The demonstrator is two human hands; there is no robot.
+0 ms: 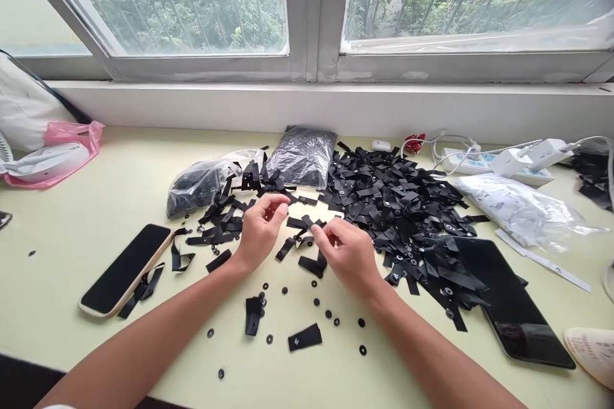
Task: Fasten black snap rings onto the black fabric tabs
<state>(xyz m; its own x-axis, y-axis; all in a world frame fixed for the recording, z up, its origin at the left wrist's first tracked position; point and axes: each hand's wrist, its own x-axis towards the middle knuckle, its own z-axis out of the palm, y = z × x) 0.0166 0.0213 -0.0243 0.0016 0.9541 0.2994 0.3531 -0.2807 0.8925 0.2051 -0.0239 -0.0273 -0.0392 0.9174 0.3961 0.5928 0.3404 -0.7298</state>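
My left hand (261,230) is above the table with its fingers curled and the thumb near the index finger; whatever they hold, if anything, is too small to tell. My right hand (348,252) is closed too, thumb against the curled fingers, and what is inside is hidden. Beside its thumb lie several short black fabric strips (311,265). A folded strip with a white letter M (305,337) lies nearer to me, and another black strip (252,316) is left of it. Small round black snap-button parts (362,350) are scattered between my forearms.
A large heap of black strips (398,198) spreads to the right, partly over a black tablet (527,326). Behind are a full plastic bag (302,156) and another bag (199,185). A phone (127,268) lies left; a power strip (465,163) and white-filled bag (518,204) lie right.
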